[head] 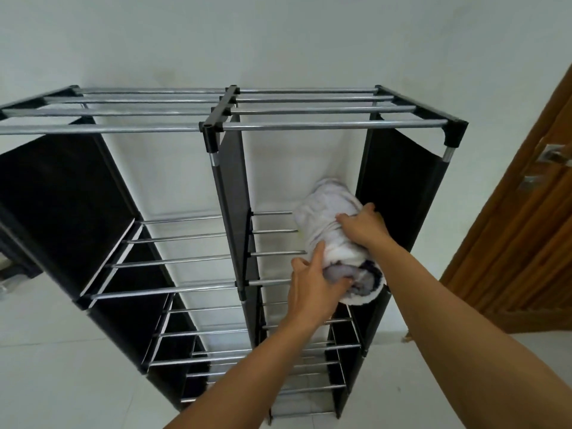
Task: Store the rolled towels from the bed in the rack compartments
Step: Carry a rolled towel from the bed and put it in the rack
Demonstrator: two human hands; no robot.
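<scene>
The rolled white towel with a dark stripe at its near end [331, 239] lay on the metal rods of the top shelf in the right-hand compartment of the black fabric and silver tube rack [223, 125], close against the compartment's black right wall. Its far end pointed toward the white wall [278, 41] behind the rack, and its near end stuck out past the front rod. My left hand [312, 283] gripped that near end, fingers curled into the open spiral of the roll and thumb up along its side. My right hand [365, 229] rested over the top of the roll, fingers bent down onto the cloth and pressing it. The left-hand compartment beside it held nothing on its rods, as did the shelves below. A brown wooden door [520, 243] with a metal handle [554, 156] stood to the right of the rack, above the pale tiled floor [62, 366].
</scene>
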